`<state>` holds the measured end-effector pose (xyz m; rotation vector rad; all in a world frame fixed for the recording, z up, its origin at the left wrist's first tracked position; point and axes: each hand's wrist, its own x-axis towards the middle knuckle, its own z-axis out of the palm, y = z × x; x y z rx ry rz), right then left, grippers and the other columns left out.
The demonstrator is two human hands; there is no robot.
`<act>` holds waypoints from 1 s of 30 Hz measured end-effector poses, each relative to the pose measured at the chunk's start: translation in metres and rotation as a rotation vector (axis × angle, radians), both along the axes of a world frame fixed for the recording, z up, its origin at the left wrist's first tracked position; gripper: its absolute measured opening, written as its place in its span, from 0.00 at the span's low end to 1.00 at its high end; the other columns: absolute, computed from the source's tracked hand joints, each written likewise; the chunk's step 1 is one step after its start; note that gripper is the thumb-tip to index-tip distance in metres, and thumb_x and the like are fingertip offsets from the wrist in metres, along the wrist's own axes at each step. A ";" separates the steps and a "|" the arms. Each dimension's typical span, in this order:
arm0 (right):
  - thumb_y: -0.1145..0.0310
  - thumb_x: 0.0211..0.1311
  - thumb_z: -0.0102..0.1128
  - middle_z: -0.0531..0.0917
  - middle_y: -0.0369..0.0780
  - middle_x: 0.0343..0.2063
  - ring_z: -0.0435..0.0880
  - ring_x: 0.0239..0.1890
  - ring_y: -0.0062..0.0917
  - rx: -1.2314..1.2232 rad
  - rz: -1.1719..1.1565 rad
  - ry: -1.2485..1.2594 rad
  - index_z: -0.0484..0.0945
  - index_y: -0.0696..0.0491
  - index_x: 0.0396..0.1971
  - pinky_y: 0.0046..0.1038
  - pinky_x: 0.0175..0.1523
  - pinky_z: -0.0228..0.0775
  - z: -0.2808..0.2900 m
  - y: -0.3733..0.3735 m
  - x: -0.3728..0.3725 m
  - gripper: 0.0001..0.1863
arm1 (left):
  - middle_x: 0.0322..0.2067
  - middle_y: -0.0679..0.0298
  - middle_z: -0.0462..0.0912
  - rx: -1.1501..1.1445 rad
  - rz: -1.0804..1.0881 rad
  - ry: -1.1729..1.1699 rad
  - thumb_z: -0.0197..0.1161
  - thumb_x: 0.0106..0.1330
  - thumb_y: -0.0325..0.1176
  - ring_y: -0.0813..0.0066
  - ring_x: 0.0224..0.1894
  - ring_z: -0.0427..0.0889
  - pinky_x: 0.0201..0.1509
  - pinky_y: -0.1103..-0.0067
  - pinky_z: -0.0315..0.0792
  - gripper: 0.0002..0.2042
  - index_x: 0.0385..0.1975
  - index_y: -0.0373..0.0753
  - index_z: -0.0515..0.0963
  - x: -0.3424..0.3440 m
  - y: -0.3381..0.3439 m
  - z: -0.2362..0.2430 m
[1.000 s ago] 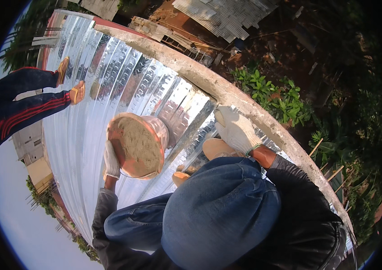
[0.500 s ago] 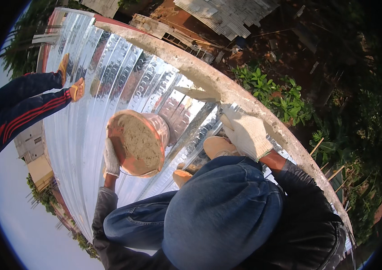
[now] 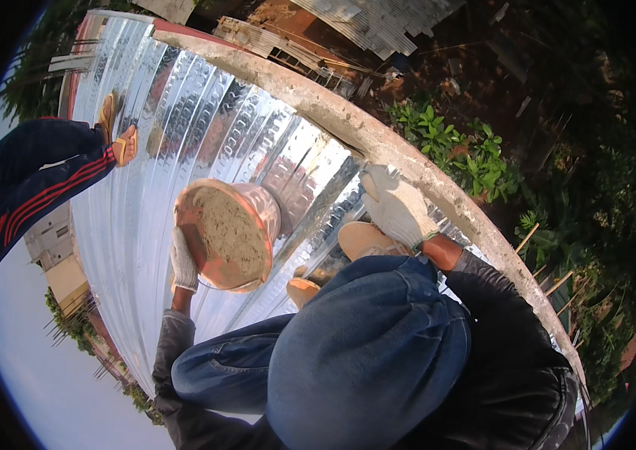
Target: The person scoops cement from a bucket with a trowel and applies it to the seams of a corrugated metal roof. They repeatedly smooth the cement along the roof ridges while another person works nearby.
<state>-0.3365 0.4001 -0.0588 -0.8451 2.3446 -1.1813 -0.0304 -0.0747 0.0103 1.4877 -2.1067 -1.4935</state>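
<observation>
Knees: clad in blue denim (image 3: 363, 352), bent low in the foreground, filling the bottom of the view.
Left hand (image 3: 183, 259): in a white cloth glove, fingers curled over the near rim of the round orange plastic bucket (image 3: 232, 232), holding it.
Bucket: tipped on its side just above the sheet, mouth turned toward the viewer, long axis running away up-right; filled with pale sandy-grey mix, walls smeared with it.
Right hand (image 3: 397, 206): white-gloved, fingers spread wide, pressed flat at the concrete edge (image 3: 348, 124).
Sheet: shiny corrugated metal roofing (image 3: 183, 127), ribs running away.
Far left: another person's leg in dark trousers with red stripes (image 3: 40, 172), foot in a yellow sandal (image 3: 124, 144).
</observation>
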 end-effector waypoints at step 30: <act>0.52 0.78 0.57 0.88 0.55 0.48 0.87 0.52 0.53 -0.152 0.062 -0.148 0.77 0.54 0.60 0.48 0.55 0.80 0.026 -0.165 -0.070 0.23 | 0.45 0.66 0.85 -0.002 0.035 -0.073 0.49 0.87 0.60 0.78 0.45 0.82 0.50 0.76 0.79 0.32 0.58 0.31 0.82 -0.006 0.019 0.020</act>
